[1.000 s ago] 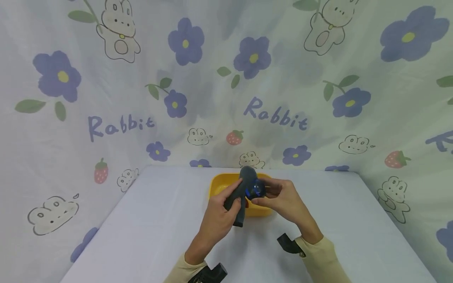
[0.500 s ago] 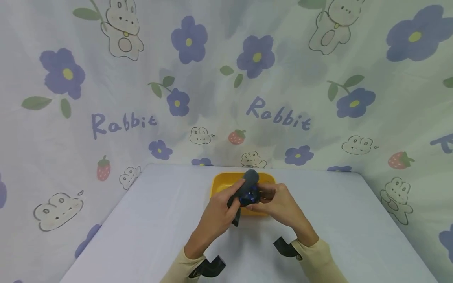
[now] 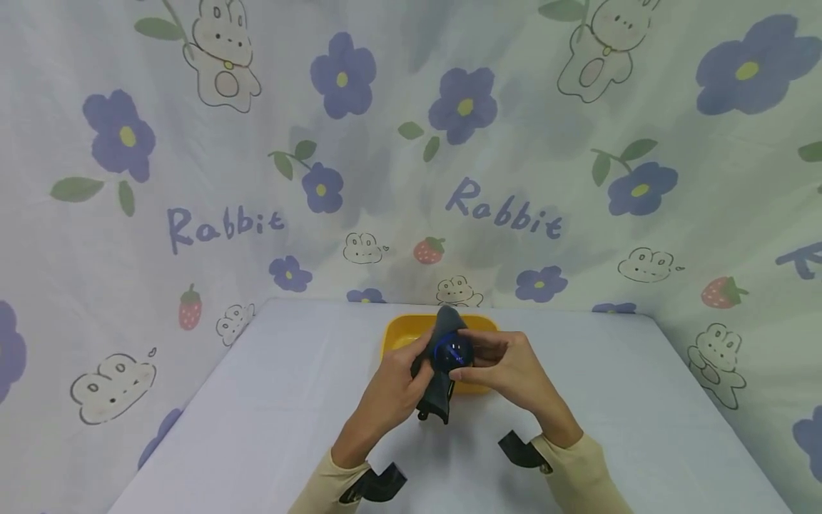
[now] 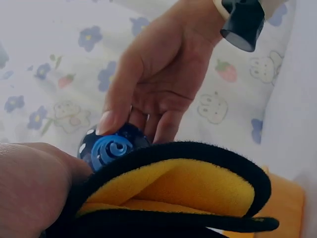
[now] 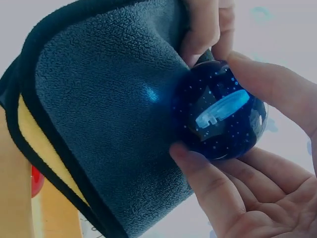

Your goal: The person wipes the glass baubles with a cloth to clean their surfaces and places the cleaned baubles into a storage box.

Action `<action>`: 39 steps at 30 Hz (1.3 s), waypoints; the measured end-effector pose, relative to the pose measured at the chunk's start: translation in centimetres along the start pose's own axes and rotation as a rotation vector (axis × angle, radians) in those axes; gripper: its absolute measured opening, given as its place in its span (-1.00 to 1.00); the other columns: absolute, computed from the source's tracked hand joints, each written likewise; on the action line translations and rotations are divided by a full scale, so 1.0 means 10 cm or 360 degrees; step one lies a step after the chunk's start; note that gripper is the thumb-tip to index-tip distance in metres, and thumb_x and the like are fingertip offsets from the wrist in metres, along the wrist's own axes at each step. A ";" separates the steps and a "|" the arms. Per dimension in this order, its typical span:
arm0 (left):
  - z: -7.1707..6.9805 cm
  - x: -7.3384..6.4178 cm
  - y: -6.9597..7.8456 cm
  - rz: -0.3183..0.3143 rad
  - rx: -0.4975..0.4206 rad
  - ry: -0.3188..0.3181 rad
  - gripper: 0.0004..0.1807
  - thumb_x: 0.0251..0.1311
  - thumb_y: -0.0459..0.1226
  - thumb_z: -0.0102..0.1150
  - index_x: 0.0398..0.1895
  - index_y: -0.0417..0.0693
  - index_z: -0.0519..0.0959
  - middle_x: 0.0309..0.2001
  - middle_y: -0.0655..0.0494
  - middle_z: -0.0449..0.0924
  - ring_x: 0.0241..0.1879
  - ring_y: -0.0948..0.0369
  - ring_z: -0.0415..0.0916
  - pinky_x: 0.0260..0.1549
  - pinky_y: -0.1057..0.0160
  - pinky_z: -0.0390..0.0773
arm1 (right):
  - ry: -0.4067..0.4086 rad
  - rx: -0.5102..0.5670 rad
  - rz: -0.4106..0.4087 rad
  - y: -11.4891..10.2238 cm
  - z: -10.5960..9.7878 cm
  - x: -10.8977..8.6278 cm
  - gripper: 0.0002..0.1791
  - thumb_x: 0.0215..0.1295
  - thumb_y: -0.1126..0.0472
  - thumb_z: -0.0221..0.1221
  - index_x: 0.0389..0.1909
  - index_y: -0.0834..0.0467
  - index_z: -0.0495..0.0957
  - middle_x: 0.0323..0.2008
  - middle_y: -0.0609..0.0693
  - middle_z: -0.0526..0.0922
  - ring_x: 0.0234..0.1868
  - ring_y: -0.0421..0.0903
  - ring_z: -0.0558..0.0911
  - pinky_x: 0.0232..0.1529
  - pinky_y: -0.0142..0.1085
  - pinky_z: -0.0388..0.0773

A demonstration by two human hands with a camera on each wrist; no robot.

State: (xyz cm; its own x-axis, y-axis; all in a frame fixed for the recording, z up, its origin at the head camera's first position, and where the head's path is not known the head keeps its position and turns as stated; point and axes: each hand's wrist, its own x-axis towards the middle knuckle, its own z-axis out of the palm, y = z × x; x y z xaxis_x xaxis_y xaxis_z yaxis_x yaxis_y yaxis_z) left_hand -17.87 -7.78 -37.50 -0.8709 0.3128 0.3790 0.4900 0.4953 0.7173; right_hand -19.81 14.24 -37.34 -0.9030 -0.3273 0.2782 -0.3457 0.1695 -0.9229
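In the head view my left hand (image 3: 393, 385) grips a folded dark grey cloth (image 3: 447, 321) with a black edge and yellow inner side. My right hand (image 3: 514, 368) holds a shiny dark blue ball (image 3: 454, 353) between thumb and fingers, against the cloth's face. The right wrist view shows white specks and a pale blue shape inside the ball (image 5: 218, 111), which meets the fuzzy cloth (image 5: 109, 99). A light blue swirl and white dots mark the ball (image 4: 111, 148) in the left wrist view. Much of the left hand's grip is behind the cloth.
Just beyond the hands, a yellow plastic tub (image 3: 397, 330) stands on the white table (image 3: 289, 400). Part of a red object (image 5: 36, 181) shows by it in the right wrist view. A printed rabbit-and-flower curtain (image 3: 385, 157) hangs behind.
The ball has moved left from the cloth's side onto its face. The cloth has turned in the left hand, and its lower end now hangs flared with its edge showing.
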 end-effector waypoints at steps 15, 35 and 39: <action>-0.03 -0.03 0.05 -0.0131 -0.0065 -0.0067 -0.37 0.42 -0.37 0.02 0.56 -0.18 0.28 -0.02 -0.04 0.71 -0.67 0.41 0.29 -0.62 0.43 0.45 | 0.0157 0.0049 -0.0077 0.04 0.00 0.01 -0.35 0.04 0.25 0.55 0.23 0.21 0.63 0.11 0.25 0.74 0.03 0.12 0.79 -0.07 -0.24 0.74; -0.05 -0.09 0.17 -0.0087 -0.0119 0.0041 -0.41 0.40 -0.41 0.02 0.50 -0.17 0.38 0.27 -0.14 0.63 -0.18 0.18 0.72 -0.28 0.42 0.70 | 0.0225 -0.0163 -0.0078 0.09 -0.02 0.06 -0.34 0.07 0.17 0.54 0.26 0.10 0.62 0.05 0.08 0.75 0.01 -0.01 0.72 0.12 -0.31 0.66; -0.05 -0.10 0.19 -0.0057 -0.0116 0.0078 -0.42 0.38 -0.42 0.04 0.49 -0.13 0.41 0.20 -0.09 0.67 -0.26 0.21 0.69 -0.34 0.40 0.69 | 0.0197 -0.0222 -0.0044 0.11 0.00 0.07 -0.34 0.08 0.16 0.53 0.25 0.13 0.61 0.10 0.09 0.74 0.04 -0.02 0.71 0.17 -0.22 0.67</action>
State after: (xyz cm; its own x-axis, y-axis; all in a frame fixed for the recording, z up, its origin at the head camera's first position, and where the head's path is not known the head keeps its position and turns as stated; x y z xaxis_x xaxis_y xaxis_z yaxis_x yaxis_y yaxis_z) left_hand -16.05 -7.59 -36.19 -0.8896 0.2550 0.3790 0.4559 0.4445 0.7711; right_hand -20.80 14.23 -38.16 -0.9141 -0.2185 0.3416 -0.3953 0.2919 -0.8710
